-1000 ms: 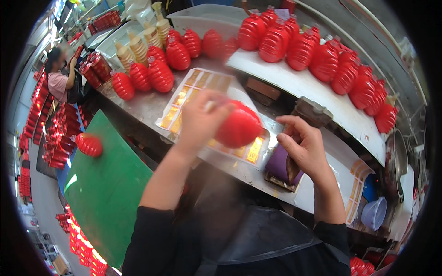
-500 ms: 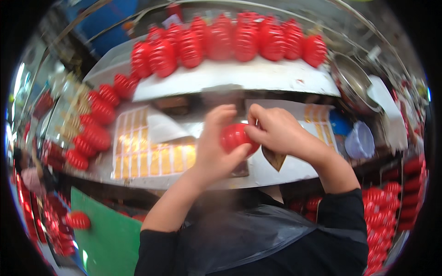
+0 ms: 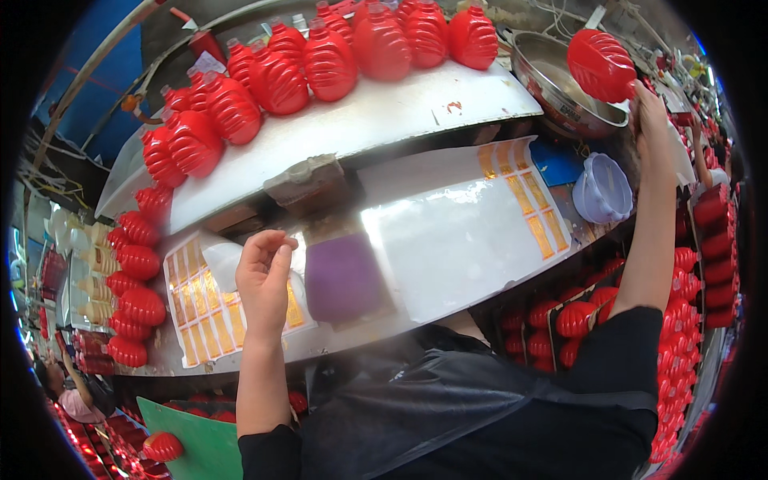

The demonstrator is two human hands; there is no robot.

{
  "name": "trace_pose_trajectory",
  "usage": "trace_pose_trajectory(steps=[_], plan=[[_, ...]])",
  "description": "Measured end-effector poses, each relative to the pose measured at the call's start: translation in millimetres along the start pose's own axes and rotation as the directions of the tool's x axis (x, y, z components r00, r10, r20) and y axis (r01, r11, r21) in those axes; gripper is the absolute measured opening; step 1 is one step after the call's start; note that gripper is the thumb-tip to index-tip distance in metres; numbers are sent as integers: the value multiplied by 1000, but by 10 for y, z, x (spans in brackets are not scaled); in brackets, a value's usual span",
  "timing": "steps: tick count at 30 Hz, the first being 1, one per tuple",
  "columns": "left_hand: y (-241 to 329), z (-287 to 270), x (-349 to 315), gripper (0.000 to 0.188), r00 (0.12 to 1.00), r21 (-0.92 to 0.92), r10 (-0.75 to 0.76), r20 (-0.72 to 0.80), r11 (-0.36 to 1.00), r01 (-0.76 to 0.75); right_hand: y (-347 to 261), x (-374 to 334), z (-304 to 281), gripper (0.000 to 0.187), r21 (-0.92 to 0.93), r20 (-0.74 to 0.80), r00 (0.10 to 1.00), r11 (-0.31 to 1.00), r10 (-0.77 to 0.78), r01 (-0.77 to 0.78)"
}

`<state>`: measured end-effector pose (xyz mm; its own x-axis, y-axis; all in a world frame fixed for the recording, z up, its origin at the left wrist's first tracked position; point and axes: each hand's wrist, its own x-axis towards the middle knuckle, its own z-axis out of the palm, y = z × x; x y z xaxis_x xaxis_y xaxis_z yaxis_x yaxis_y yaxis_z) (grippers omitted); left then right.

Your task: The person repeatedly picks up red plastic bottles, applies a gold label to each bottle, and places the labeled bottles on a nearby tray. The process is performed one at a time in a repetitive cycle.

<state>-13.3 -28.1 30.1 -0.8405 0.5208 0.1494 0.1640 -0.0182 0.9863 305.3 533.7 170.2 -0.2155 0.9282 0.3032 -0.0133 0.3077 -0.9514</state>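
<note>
My right hand (image 3: pixel 650 128) is stretched out at the upper right, its fingers closed around the narrow end of a red ribbed plastic bottle (image 3: pixel 598 66). That bottle is held up by the rim of a metal basin (image 3: pixel 524 60). My left hand (image 3: pixel 268 276) hovers over the left part of the bench, fingers loosely curled and thumb a little apart, with nothing visible in it. Beside it lie a sheet of gold strip labels (image 3: pixel 210 316) and a purple square patch (image 3: pixel 346 276). A second sheet with gold labels (image 3: pixel 538 204) covers the bench's right part.
Red bottles (image 3: pixel 280 80) line a raised white shelf (image 3: pixel 376 120), and others (image 3: pixel 142 264) lie along the left edge. A pale lavender basket (image 3: pixel 602 190) stands on the right. A green board (image 3: pixel 188 436) is at the lower left. Red bottles (image 3: pixel 676 352) are stacked at lower right.
My hands have parted. Before, they were together around a red bottle above the bench; now my right hand is far right with a bottle, and my left has moved left. The view has shifted.
</note>
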Motion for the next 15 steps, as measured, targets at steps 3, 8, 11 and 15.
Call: trace_pose_trajectory(steps=[3, 8, 11, 15], plan=[[-47, 60, 8, 16, 995, 29, -60, 79, 998, 57, 591, 695, -92, 26, -92, -115, 981, 981, 159, -169], [-63, 44, 88, 18, 982, 105, -122, 144, 989, 107, 1095, 1216, -56, 27, -715, -145, 989, 687, 34, -129], [-51, -18, 150, 18, 977, 119, -201, 66, 974, 192, 1112, 1196, 59, 32, -921, 13, 999, 388, -52, 32], [-93, -84, 129, 18, 983, 108, -180, 33, 978, 175, 1032, 1161, 188, 33, -940, 212, 977, 283, 38, 193]])
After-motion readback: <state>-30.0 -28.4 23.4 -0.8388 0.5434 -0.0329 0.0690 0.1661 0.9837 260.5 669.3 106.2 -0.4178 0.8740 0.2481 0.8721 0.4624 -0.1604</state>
